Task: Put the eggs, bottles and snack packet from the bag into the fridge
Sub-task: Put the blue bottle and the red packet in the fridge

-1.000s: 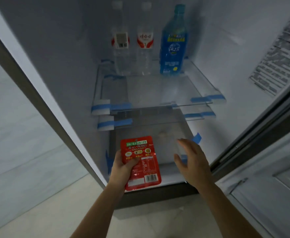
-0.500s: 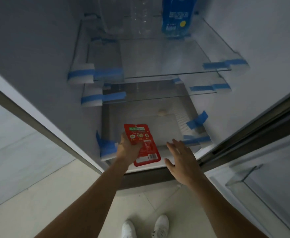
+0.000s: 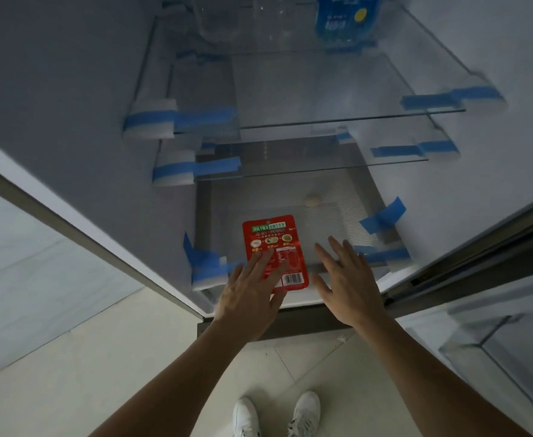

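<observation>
**Lying at the front edge of the lowest fridge shelf: one red snack packet**

Head view, looking down into the open fridge.

- Snack packet point(image 3: 275, 244): red, printed face up with a barcode at its near corner. It lies flat on the ribbed lowest shelf point(image 3: 337, 216), left of centre, and its near end reaches the shelf's front edge.
- Left hand point(image 3: 252, 288): fingers straight and spread, laid on the near half of the packet and not curled round it.
- Right hand point(image 3: 350, 279): fingers straight and apart, holding nothing, over the front edge just right of the packet. Whether it touches the shelf cannot be told.
- Pale round item point(image 3: 312, 200): on the same shelf, towards the back edge beyond the packet; too blurred to name.
- Blue bottle point(image 3: 337, 23): upright at the back right corner of the top glass shelf point(image 3: 322, 89); only its lower part is in view.
- Clear bottles point(image 3: 227, 23): upright at the back left of that shelf.
- Middle glass shelf point(image 3: 322, 152): between the other two.
- Blue tape point(image 3: 205, 116): strips over white blocks at the shelves' front corners.
- White shoes point(image 3: 274, 414): a pair on the pale tiled floor at the lower edge of the view.
</observation>
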Tool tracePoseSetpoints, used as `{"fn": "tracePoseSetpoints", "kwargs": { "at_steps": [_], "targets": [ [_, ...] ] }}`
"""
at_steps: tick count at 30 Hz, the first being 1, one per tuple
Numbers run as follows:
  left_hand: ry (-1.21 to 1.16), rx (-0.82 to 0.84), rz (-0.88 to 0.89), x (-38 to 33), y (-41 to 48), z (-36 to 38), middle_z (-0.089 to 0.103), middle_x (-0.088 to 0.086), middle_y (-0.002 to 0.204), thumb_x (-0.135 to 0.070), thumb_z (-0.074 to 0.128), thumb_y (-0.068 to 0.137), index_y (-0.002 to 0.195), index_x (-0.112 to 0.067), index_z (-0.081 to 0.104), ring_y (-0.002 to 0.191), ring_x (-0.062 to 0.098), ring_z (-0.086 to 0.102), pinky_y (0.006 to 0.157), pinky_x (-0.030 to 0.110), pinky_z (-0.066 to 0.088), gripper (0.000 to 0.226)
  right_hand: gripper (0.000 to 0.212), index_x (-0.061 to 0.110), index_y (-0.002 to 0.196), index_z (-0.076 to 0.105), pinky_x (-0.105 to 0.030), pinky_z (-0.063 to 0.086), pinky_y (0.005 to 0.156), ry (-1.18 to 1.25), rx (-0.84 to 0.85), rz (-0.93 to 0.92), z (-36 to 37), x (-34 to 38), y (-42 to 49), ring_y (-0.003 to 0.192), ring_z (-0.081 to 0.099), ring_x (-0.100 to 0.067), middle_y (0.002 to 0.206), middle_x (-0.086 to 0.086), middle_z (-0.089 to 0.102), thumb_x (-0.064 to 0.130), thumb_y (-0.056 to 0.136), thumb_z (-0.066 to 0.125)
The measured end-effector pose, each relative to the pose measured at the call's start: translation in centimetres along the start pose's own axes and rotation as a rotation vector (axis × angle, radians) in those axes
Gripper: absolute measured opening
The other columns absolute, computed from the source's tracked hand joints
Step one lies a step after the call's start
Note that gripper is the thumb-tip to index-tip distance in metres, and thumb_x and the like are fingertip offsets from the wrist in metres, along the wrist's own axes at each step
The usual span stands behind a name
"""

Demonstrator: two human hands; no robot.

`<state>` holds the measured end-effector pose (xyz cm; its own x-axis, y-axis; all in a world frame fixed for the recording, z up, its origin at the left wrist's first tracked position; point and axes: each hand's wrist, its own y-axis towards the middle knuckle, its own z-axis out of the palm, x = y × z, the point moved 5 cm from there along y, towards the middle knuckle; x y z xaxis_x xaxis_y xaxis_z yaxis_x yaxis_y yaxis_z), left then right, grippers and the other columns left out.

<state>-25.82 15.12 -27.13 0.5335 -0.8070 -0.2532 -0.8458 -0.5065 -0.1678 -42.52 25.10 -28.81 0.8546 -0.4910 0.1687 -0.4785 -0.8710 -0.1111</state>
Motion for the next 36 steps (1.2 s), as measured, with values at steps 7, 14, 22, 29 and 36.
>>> {"fn": "tracePoseSetpoints", "kwargs": {
  "at_steps": [7, 14, 22, 29, 36],
  "targets": [
    [-0.004, 0.035, -0.022, 0.5, 4.8, 0.0, -0.005, -0.005, 0.167, -0.056, 0.019, 0.101, 0.155, -0.04, 0.004, 0.153, 0.019, -0.009, 0.124, 0.049, 0.003, 0.059, 0.077, 0.032, 0.158, 0.027, -0.059, 0.02, 0.12, -0.003, -0.029, 0.04, 1.0, -1.1, 1.3, 0.151, 0.026, -0.035, 0.166, -0.008, 0.026, 0.074, 0.096, 0.008],
    [0.056, 0.041, -0.015, 0.5, 10.8, -1.3, -0.001, -0.001, 0.167, -0.051, 0.022, 0.104, 0.156, -0.036, 0.009, 0.154, 0.021, -0.002, 0.124, 0.047, 0.003, 0.055, 0.07, 0.037, 0.16, 0.008, -0.054, 0.014, 0.123, 0.0, -0.092, 0.047, 1.9, -1.7, 1.2, 0.154, 0.009, -0.027, 0.168, -0.001, 0.008, 0.071, 0.099, 0.005],
    [0.101, 0.023, -0.026, 0.3, 13.8, -1.2, 0.0, 0.001, 0.168, -0.055, 0.021, 0.102, 0.156, -0.036, 0.007, 0.154, 0.025, -0.002, 0.124, 0.053, 0.01, 0.059, 0.068, 0.033, 0.16, 0.019, -0.055, 0.024, 0.119, -0.01, -0.095, 0.052, 1.9, -1.8, 1.3, 0.152, 0.019, -0.028, 0.167, -0.002, 0.018, 0.068, 0.102, 0.011],
    [0.032, -0.054, -0.12, -0.1, 11.0, -1.0, -0.006, -0.002, 0.167, -0.059, 0.022, 0.1, 0.156, -0.037, -0.003, 0.154, 0.023, -0.006, 0.123, 0.057, 0.01, 0.065, 0.069, 0.032, 0.159, 0.024, -0.057, 0.024, 0.119, -0.023, -0.11, 0.045, 1.8, -1.8, 1.3, 0.151, 0.021, -0.029, 0.166, -0.003, 0.021, 0.069, 0.101, 0.012],
    [0.109, -0.128, -0.116, 0.3, -0.1, 1.6, 0.036, 0.006, 0.158, -0.058, 0.023, 0.099, 0.149, -0.028, 0.038, 0.146, 0.029, 0.032, 0.115, 0.057, 0.029, 0.06, 0.07, 0.031, 0.157, 0.032, -0.059, 0.024, 0.119, 0.013, -0.087, 0.021, 1.3, -1.5, 1.3, 0.151, 0.027, -0.035, 0.165, -0.007, 0.029, 0.068, 0.099, 0.02]
  ]
}}
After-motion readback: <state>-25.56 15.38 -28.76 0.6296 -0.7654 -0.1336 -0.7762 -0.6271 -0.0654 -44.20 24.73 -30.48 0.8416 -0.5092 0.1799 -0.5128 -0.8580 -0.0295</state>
